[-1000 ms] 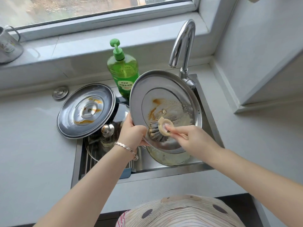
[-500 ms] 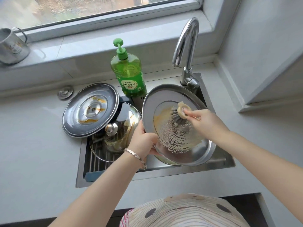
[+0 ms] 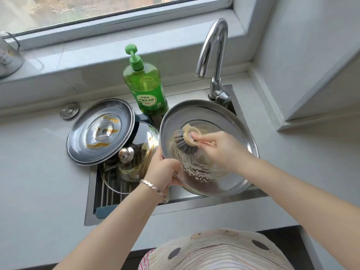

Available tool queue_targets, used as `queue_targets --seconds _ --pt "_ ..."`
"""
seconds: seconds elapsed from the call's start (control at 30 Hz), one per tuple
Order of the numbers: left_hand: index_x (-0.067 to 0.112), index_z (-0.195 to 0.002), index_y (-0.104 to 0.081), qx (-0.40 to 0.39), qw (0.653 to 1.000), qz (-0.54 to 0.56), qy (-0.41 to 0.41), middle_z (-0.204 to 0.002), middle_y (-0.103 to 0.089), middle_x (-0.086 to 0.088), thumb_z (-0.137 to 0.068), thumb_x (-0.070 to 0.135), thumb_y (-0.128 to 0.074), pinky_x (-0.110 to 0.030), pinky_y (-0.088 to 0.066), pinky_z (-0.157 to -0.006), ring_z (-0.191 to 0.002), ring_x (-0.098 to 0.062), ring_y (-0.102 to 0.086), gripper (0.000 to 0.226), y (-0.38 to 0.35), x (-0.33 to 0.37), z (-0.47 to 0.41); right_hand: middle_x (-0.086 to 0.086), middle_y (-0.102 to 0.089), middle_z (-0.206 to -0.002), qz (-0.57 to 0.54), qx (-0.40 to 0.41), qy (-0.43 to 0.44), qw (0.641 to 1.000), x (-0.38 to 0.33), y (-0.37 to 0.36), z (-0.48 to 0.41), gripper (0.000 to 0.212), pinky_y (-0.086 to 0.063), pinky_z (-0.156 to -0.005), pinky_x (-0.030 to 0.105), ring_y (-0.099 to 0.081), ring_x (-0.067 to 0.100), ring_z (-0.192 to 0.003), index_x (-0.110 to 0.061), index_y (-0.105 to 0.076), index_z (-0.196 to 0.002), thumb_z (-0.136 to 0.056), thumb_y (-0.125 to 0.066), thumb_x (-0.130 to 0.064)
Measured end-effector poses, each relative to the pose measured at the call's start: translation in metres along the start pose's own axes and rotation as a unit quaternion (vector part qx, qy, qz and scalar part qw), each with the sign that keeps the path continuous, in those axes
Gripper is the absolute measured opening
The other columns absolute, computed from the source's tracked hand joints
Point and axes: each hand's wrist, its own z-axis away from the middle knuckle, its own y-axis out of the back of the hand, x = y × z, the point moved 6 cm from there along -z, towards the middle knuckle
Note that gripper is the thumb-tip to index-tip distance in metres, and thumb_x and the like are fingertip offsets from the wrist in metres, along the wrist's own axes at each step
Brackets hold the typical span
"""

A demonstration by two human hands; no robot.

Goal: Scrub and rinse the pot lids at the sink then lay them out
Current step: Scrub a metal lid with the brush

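Both hands are busy over the sink (image 3: pixel 194 206). The left hand (image 3: pixel 162 171) is closed on the rim of the steel lid (image 3: pixel 229 115) at about the lid's 8 o'clock, holding it tilted with its underside up. The right hand (image 3: pixel 219 148) grips the handle of the dish brush (image 3: pixel 184 141), whose grey bristles press on the lid near its centre. Suds cover the lower half of the inner dished part, while the broad outer band from 10 to 2 o'clock looks bare and dry.

To do this step well, she would likely work the brush in overlapping circles outward to that band and the rolled edge, where grease tends to sit. Turning the lid in the left hand would bring each part under the brush. A soapy steel rim is probably slippery, so a firm pinch and a low hold over the basin would limit any slip.

At 9 o'clock from the held lid, a second steel lid (image 3: pixel 101 131) rests partly on the worktop (image 3: pixel 39 172), streaked with orange residue. It overlaps a glass lid (image 3: pixel 132 166) lying on a rack in the sink. Both appear unwashed.

Behind, at 12 o'clock, stand a green soap bottle (image 3: pixel 146 86) and the faucet (image 3: pixel 214 53), with no water visible from its spout. A small metal stopper (image 3: pixel 70 110) lies on the pale worktop at 10 o'clock. A window (image 3: pixel 97 6) runs above the sill, and a metal cup (image 3: pixel 8 55) sits at far left.
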Motion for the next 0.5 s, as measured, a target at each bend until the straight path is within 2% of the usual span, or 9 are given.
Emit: queue_targets --seconds 0.1,0.17,0.23,0.27,0.3,0.33,0.4,0.43,0.5 --pt "0.017 -0.128 -0.045 -0.003 1.0 0.007 -0.002 -0.113 -0.059 -0.021 -0.048 -0.004 -0.044 -0.057 -0.055 -0.057 -0.091 -0.045 -0.062 0.082 0.005 0.003 0.002 -0.004 -0.066 -0.116 0.054 0.05 -0.086 0.994 0.026 0.031 -0.013 0.028 -0.045 -0.084 0.033 -0.059 0.021 -0.102 -0.037 -0.061 -0.121 -0.095 -0.05 -0.033" --pt "0.019 -0.13 -0.043 0.004 1.0 -0.001 -0.015 -0.113 -0.06 -0.018 -0.049 -0.005 -0.046 -0.05 -0.055 -0.053 -0.089 -0.041 -0.063 0.085 0.01 0.007 0.001 -0.009 -0.067 -0.114 0.049 0.008 -0.088 0.995 0.03 0.019 0.002 0.026 -0.045 -0.082 0.027 -0.06 0.014 -0.1 -0.038 -0.062 -0.119 -0.095 -0.052 -0.034" --pt "0.017 -0.129 -0.045 0.002 1.0 -0.018 -0.015 -0.109 -0.061 -0.017 -0.057 -0.01 -0.05 -0.044 -0.055 -0.051 -0.085 -0.037 -0.064 0.077 0.009 0.007 0.0 -0.028 -0.067 -0.084 0.02 -0.053 -0.048 0.997 0.012 -0.004 0.015 0.026 -0.043 -0.067 0.012 -0.059 -0.006 -0.075 -0.038 -0.063 -0.117 -0.094 -0.053 -0.032" --pt "0.015 -0.127 -0.046 -0.001 1.0 -0.023 -0.011 -0.107 -0.061 -0.017 -0.062 -0.013 -0.05 -0.042 -0.054 -0.05 -0.084 -0.036 -0.064 0.071 0.006 0.007 0.001 -0.035 -0.059 -0.062 0.017 -0.051 -0.03 0.998 0.008 -0.005 0.013 0.026 -0.04 -0.057 0.009 -0.054 -0.009 -0.059 -0.037 -0.063 -0.118 -0.094 -0.053 -0.031" --pt "0.014 -0.126 -0.046 -0.005 1.0 -0.026 -0.005 -0.106 -0.061 -0.017 -0.062 -0.013 -0.049 -0.041 -0.054 -0.05 -0.084 -0.036 -0.063 0.069 0.004 0.006 0.002 -0.035 -0.055 -0.053 0.02 -0.03 -0.021 0.999 0.006 0.002 0.006 0.027 -0.038 -0.053 0.01 -0.051 -0.008 -0.052 -0.036 -0.062 -0.119 -0.094 -0.053 -0.031" --pt "0.014 -0.125 -0.047 -0.008 1.0 -0.026 -0.001 -0.106 -0.06 -0.017 -0.057 -0.01 -0.049 -0.04 -0.054 -0.049 -0.084 -0.036 -0.063 0.072 0.003 0.006 0.002 -0.034 -0.061 -0.063 0.025 -0.001 -0.029 0.999 0.008 0.012 -0.002 0.028 -0.04 -0.057 0.012 -0.055 -0.005 -0.058 -0.037 -0.061 -0.12 -0.094 -0.052 -0.032" --pt "0.016 -0.125 -0.046 -0.006 1.0 -0.024 -0.004 -0.108 -0.059 -0.016 -0.049 -0.004 -0.047 -0.039 -0.054 -0.048 -0.085 -0.036 -0.062 0.078 0.005 0.01 0.003 -0.014 -0.069 -0.107 0.039 0.05 -0.078 0.995 0.024 0.029 -0.01 0.029 -0.046 -0.077 0.028 -0.061 0.012 -0.093 -0.039 -0.059 -0.122 -0.095 -0.05 -0.034" --pt "0.017 -0.125 -0.045 -0.002 1.0 -0.025 -0.009 -0.109 -0.058 -0.015 -0.049 -0.003 -0.046 -0.039 -0.054 -0.048 -0.085 -0.037 -0.062 0.079 0.008 0.011 0.003 -0.006 -0.066 -0.117 0.052 0.05 -0.099 0.992 0.031 0.028 -0.006 0.028 -0.046 -0.081 0.031 -0.059 0.019 -0.101 -0.04 -0.06 -0.121 -0.095 -0.05 -0.034" --pt "0.017 -0.127 -0.046 0.0 0.999 -0.032 -0.014 -0.109 -0.059 -0.016 -0.053 -0.006 -0.048 -0.038 -0.054 -0.048 -0.086 -0.038 -0.062 0.077 0.008 0.012 0.001 -0.004 -0.066 -0.116 0.05 -0.002 -0.076 0.996 0.022 0.007 0.009 0.027 -0.047 -0.083 0.034 -0.06 0.021 -0.1 -0.04 -0.061 -0.12 -0.095 -0.051 -0.034"
